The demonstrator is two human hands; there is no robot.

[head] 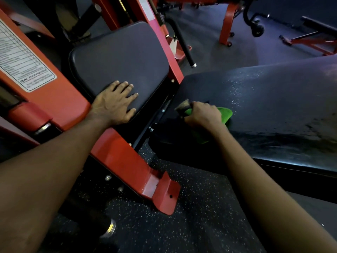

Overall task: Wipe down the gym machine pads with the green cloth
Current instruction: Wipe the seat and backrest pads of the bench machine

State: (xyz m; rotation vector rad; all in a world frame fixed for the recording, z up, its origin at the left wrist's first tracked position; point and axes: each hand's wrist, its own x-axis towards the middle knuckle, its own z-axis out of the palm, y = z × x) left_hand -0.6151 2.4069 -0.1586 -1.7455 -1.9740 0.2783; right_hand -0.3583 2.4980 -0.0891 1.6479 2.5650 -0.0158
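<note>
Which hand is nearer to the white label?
Left. The left hand rests flat on the pad beside the label; the right hand grips the green cloth, farther away.

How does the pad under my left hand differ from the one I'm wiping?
The small pad looks matte and unmarked; the large pad is glossy, speckled and streaked. The left hand lies flat on the small pad; the right hand grips the green cloth on the large pad. Both are dark upholstery.

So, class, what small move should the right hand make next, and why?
Probably slide the green cloth rightward along the large pad. The right hand grips it at the pad's left end, and specks and smears show farther right. The left hand rests flat on the smaller pad.
</note>
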